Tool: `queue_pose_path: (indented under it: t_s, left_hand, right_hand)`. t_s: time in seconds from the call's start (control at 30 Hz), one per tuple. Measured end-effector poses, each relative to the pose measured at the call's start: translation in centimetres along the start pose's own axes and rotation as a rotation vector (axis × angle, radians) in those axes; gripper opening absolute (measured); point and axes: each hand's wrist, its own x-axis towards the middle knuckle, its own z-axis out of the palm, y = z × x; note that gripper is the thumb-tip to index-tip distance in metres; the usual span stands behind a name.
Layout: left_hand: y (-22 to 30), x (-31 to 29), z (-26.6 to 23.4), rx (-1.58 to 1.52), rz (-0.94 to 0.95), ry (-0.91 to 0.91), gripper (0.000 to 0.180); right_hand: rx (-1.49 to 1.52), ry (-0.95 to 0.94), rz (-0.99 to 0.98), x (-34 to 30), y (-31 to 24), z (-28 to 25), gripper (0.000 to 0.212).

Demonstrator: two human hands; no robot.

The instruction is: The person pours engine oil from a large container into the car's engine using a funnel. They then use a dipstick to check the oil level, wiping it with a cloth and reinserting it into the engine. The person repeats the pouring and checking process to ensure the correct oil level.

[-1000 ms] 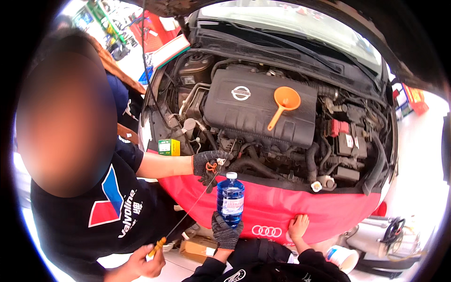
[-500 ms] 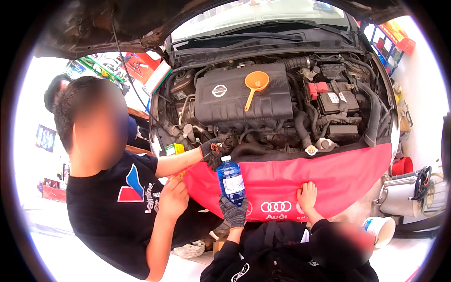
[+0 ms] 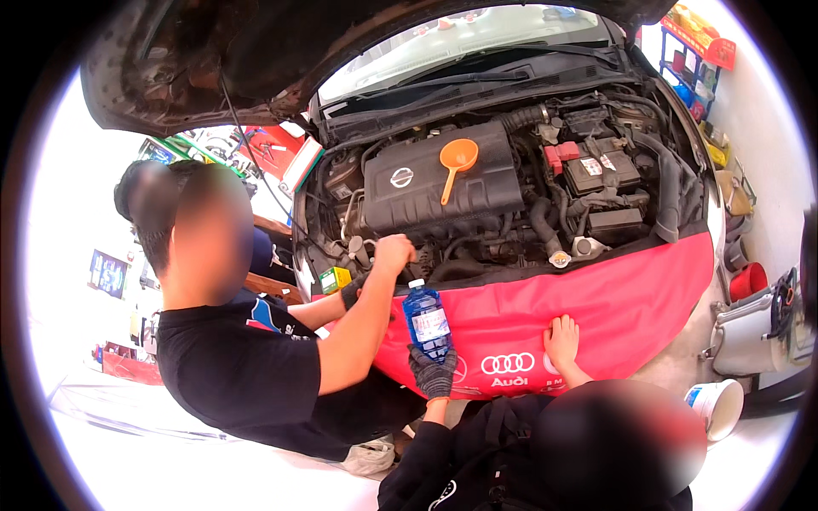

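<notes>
My left hand point(image 3: 431, 373), in a dark grey knit glove, grips a clear plastic bottle point(image 3: 426, 317) of blue liquid near its base. The bottle is nearly upright, with a white cap on top. My bare right hand point(image 3: 561, 341) lies on a red fender cover point(image 3: 630, 294), fingers spread and nothing in them. This cover drapes the front of a car with its engine point(image 3: 443, 230) exposed. A co-worker on the left holds a bare hand point(image 3: 396, 252) over the engine's front edge. The co-worker's other, gloved hand point(image 3: 351, 293) is partly hidden behind that arm.
An orange round-bowled tool point(image 3: 459, 155) with a long handle rests on the black engine cover point(image 3: 400, 200). Overhead is the raised hood point(image 3: 196, 64). A small yellow-green box point(image 3: 335, 279) sits by the co-worker. White bucket point(image 3: 724, 409) and red bucket point(image 3: 748, 281) stand at right.
The co-worker's bare hand has moved up and right to the engine's edge; the gloved hand has drawn back left. My view has shifted slightly, while both my hands keep their places.
</notes>
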Motion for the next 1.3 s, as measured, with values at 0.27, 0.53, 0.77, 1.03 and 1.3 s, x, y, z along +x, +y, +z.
queue_pose_path:
  t_s: [0.27,0.53,0.77,1.03,1.3]
  left_hand:
    - [1.0,-0.1,-0.8,-0.017,-0.042,-0.024,0.114]
    - [0.6,0.0,-0.2,0.017,-0.011,0.019,0.112]
    - [0.4,0.1,-0.2,-0.01,-0.02,0.001,0.114]
    - [0.4,-0.2,-0.5,0.012,-0.041,-0.006,0.113]
    - [0.9,-0.3,0.2,-0.017,-0.011,0.014,0.113]
  right_hand:
    - [0.007,-0.011,0.008,0.0,0.3,0.1,0.014]
    - [-0.006,-0.027,0.009,-0.1,0.3,0.4,0.015]
    - [0.0,-0.035,0.01,-0.1,0.5,0.8,0.014]
    - [0.004,-0.049,0.008,-0.5,0.4,0.5,0.016]
    - [-0.002,-0.008,0.004,-0.1,0.9,0.4,0.014]
